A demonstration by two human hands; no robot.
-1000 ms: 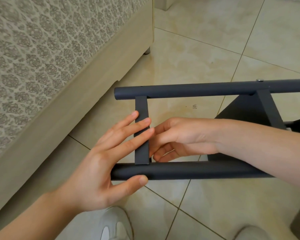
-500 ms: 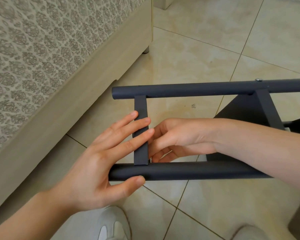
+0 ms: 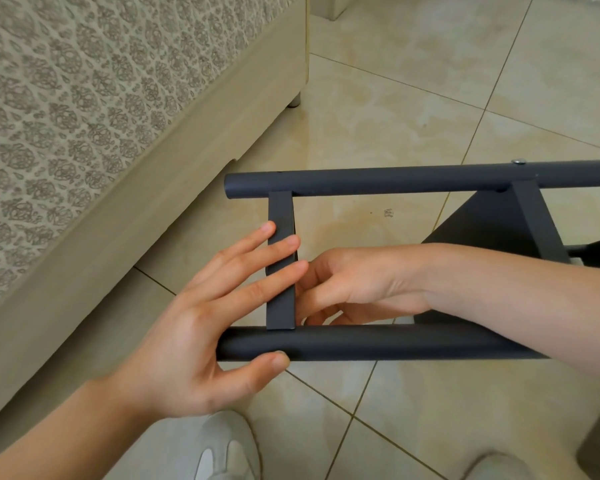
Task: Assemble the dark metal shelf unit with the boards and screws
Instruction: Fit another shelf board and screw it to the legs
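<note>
Left hand [image 3: 201, 327]: fingers straight, laid flat across the crossbar [image 3: 280, 209], thumb against the near tube [image 3: 378, 342].
Right hand [image 3: 354, 285]: behind the crossbar, fingers curled; whether they grip anything cannot be told.
Shelf frame [image 3: 539, 223]: on its side over the tiled floor [image 3: 413, 98]; a screw [image 3: 519, 162] sits in the far tube [image 3: 395, 180].
Left side: patterned bed base [image 3: 153, 188].

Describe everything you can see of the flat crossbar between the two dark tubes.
The flat crossbar is a dark matte strip, metal by its look. It runs straight between the upper tube and the lower tube, meeting both near their left ends. The left hand lays straight fingers across its middle. The right hand curls its fingers at the right edge, but whether it grips is unclear.
</note>
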